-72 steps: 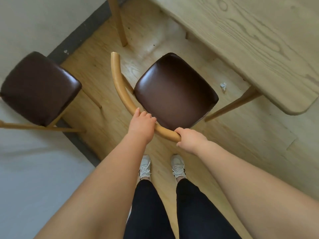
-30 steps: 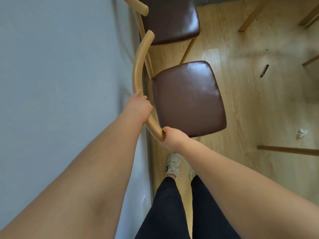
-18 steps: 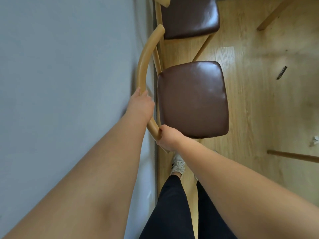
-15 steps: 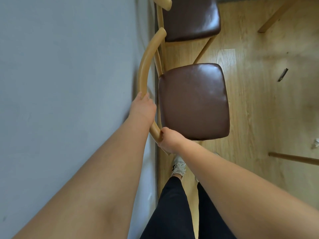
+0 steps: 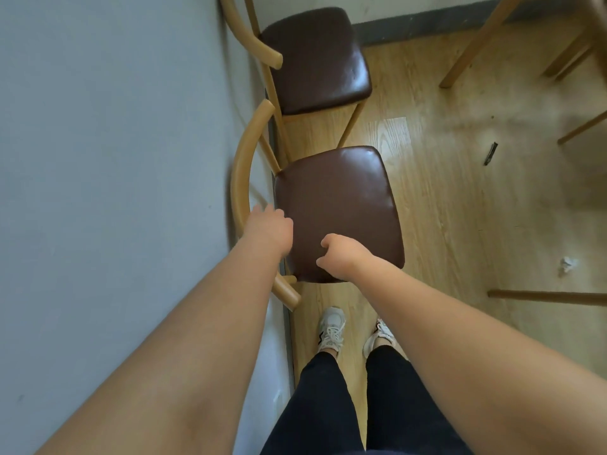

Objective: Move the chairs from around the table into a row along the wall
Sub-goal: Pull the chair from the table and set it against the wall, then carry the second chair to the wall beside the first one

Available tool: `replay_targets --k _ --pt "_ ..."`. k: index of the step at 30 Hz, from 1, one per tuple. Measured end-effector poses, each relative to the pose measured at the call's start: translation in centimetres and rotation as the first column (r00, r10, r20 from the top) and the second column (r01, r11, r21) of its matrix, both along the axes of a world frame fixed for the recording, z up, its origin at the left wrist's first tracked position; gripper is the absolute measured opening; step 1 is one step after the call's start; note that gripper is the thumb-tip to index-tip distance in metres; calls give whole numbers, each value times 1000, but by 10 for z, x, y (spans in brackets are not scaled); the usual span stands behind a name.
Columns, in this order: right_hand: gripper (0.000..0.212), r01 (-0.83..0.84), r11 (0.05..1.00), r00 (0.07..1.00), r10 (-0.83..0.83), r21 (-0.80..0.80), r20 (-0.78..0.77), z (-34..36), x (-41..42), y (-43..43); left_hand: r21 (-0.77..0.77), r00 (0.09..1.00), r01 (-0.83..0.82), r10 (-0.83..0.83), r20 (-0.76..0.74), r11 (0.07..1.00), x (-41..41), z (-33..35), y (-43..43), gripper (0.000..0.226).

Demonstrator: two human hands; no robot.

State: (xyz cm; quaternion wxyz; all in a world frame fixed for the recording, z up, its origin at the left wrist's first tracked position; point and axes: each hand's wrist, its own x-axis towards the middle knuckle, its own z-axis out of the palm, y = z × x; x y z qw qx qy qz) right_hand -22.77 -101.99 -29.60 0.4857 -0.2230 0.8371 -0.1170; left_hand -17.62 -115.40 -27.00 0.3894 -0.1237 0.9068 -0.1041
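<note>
The brown-cushioned wooden chair (image 5: 335, 208) stands by the grey wall (image 5: 115, 159). Left hand (image 5: 269, 229) and right hand (image 5: 341, 257) hover above it, both loosely curled, empty.

No legible text, label, brand, number or sign appears on any surface in the head view. The wall (image 5: 108, 159) at 9 o'clock is plain and unmarked. The dark seats of the near chair (image 5: 335, 208) and the far chair (image 5: 315, 57) at 12 o'clock carry no lettering. The shoes (image 5: 331, 330) at 6 o'clock show dark side markings, too small to read as a brand. The small dark object (image 5: 490, 154) and the crumpled scrap (image 5: 567, 263) on the floor at 3 o'clock bear nothing readable.
</note>
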Motion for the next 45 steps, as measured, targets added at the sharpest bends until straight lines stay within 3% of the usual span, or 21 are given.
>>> replay_targets --k 6,10,14,18,25,30,37,45 --pt "45 144 989 983 -145 -18 -115 27 -34 43 52 998 37 -34 -52 998 -26 17 33 41" --pt "54 267 963 949 -268 -30 -168 46 -52 81 189 990 -11 38 -139 982 -54 26 69 51" --pt "50 396 918 895 -388 -8 -218 61 -61 137 292 979 106 -47 -201 951 -87 40 127 53" --pt "54 520 854 819 -501 -8 -280 75 -67 201 329 962 199 -119 -246 923 -117 53 191 48" --pt "61 721 690 645 -700 -57 -306 93 -67 346 409 911 374 -249 -328 832 -149 70 331 59" --pt "65 768 630 586 -764 -113 -271 107 -59 453 421 860 455 -266 -435 785 -159 78 428 59" --pt "68 879 464 408 -852 -111 -328 122 -40 643 452 811 549 -317 -492 703 -168 91 604 56" --pt "69 931 350 295 -892 -108 -343 127 -42 758 471 741 665 -436 -511 579 -185 94 734 56"
